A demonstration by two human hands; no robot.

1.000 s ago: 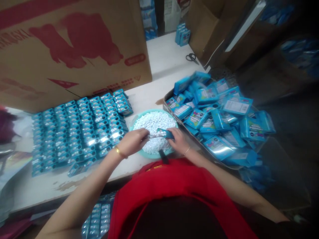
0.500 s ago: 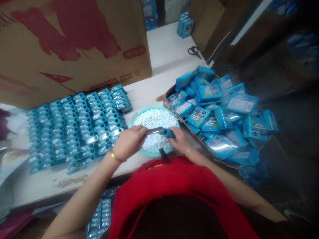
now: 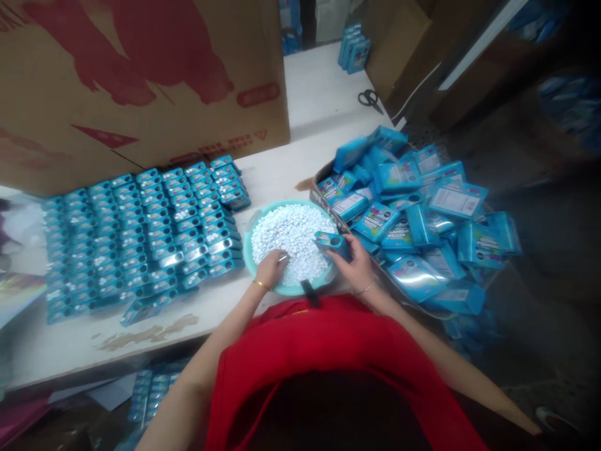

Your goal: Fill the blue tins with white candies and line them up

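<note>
My right hand [image 3: 355, 264] is closed round a small blue candy box [image 3: 332, 239], held tilted over the right side of the bowl, with a dark hole in its top. My left hand [image 3: 271, 269] is down at the front left of the pale green bowl [image 3: 248, 250]. Its fingers are closed on a small metal scoop [image 3: 283, 255], most of which is hidden by the fingers and the candies. Small white candies [image 3: 295, 232] fill the bowl.
Rows of blue boxes [image 3: 141, 238] stand on the white table [image 3: 310, 119] to the left. On the right, a carton [image 3: 323, 203] overflows with blue packs [image 3: 404, 219]. Scissors [image 3: 370, 100] lie farther back. A large cardboard box [image 3: 188, 125] rises behind the rows.
My left hand has drawn the scoop away from the blue box and lowered it into the candies. My right hand has shifted slightly right with the box.
</note>
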